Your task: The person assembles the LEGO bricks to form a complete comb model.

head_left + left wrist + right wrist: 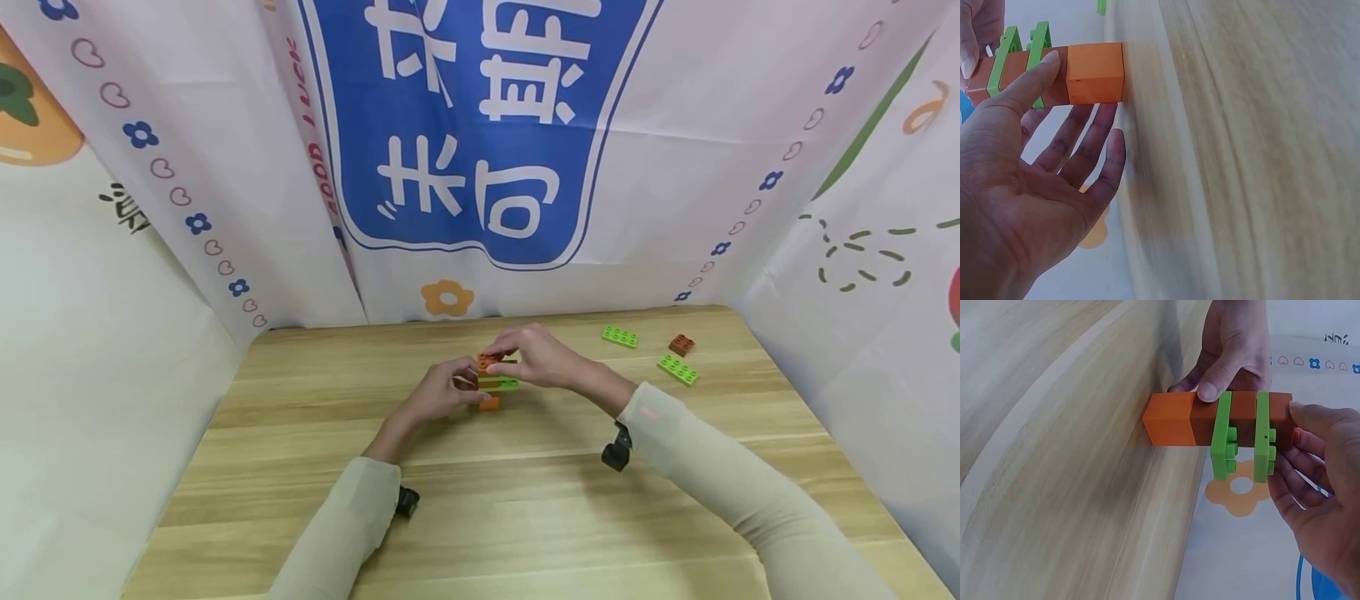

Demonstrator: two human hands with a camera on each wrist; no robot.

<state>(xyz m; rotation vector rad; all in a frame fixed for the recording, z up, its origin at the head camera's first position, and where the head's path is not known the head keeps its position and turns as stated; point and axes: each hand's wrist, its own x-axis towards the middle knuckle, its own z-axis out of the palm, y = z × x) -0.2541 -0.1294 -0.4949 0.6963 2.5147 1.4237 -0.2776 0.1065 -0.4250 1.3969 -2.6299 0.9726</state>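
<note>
Both hands on one block stack. Left hand (441,390) grips it low: thumb on the brown block (1204,419) right above the orange base block (1171,419), fingers round the other side, little finger off to the side. Right hand (543,358) pinches the top brown block (1280,415) between thumb and fingers.

Stack is upright at the back half of the table (487,517), roughly midway across, orange end down at the wood. Order going up: orange, brown, green plate (1221,434), brown, second green plate (1262,434), brown. Both green plates stick out past the column on my right-hand side, studs up, so that side is the tight one, with my right hand close above them.

Back edge is near, just beyond the stack; white cloth wall (637,275) rises behind it, orange flower print (447,297) right over the edge. Left edge is well apart from my left hand, wide strip of wood between. Most room is on my side, a broad stretch between the two sleeves. To the right, a good gap, then loose pieces: green brick (619,337) by the back edge, small brown brick (681,344) just beside another green brick (678,369), nearer the right edge.
</note>
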